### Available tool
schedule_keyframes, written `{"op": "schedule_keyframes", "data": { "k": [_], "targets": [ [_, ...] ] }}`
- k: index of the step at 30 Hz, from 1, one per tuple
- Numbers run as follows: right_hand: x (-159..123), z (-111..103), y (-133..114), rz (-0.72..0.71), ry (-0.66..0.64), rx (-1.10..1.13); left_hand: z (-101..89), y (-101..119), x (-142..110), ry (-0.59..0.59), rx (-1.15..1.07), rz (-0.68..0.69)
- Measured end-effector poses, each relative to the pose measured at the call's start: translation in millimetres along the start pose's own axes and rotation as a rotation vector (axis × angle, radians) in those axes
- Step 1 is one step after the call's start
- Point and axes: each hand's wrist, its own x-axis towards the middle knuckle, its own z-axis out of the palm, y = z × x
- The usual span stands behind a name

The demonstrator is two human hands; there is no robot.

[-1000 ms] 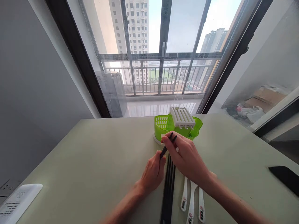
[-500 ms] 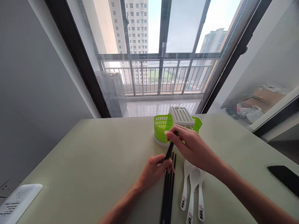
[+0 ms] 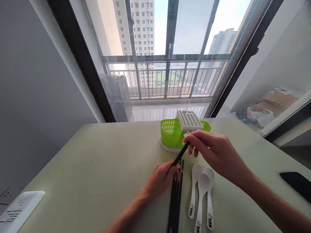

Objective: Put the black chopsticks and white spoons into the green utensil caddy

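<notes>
Black chopsticks [image 3: 181,154] slant up between my two hands, tilted to the right; how many there are I cannot tell. My left hand [image 3: 162,177] is closed around their lower end. The upper end is pinched between the fingertips of my right hand [image 3: 211,147]. More black chopsticks [image 3: 174,207] lie side by side on the table beneath my left hand. To their right rest white spoons [image 3: 203,184] with printed handles. Just behind my right hand stands a green basket [image 3: 170,137] with a white slotted top [image 3: 190,120], partly hidden by that hand.
The pale green table [image 3: 104,168] reaches to a large window at the back. A white device with a display [image 3: 20,210] lies at the left front. At the right edge sits a flat black object [image 3: 297,184].
My right hand has shifted right, and the chopsticks' upper end has tilted right with it. My left hand stays nearly in place. More of the spoons and basket now shows.
</notes>
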Motion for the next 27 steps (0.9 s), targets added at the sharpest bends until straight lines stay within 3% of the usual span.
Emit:
{"op": "schedule_keyframes", "data": {
  "k": [6,10,12,16,18,21,27],
  "targets": [
    [5,-8,-5,-0.01,-0.032,-0.06,0.9,-4,0,0.091,0.047,-0.007],
    [22,-31,-15,-0.031,0.015,-0.077,-0.6,-6,2,0.254,0.111,-0.019],
    [35,-50,-22,-0.035,0.097,-0.128,-1.6,-9,4,0.376,0.121,-0.029],
    [63,-84,-37,-0.052,0.405,-0.284,-4.0,-15,8,0.565,0.057,-0.141],
    [76,-91,-39,-0.063,0.443,-0.291,-5.1,-19,9,0.606,0.02,-0.207],
    [96,-87,-32,-0.038,0.39,-0.304,-5.8,-22,10,0.619,0.0,-0.223],
    [130,-49,4,-0.014,0.143,-0.327,-4.2,-21,9,0.602,0.004,-0.217]
  ]
}}
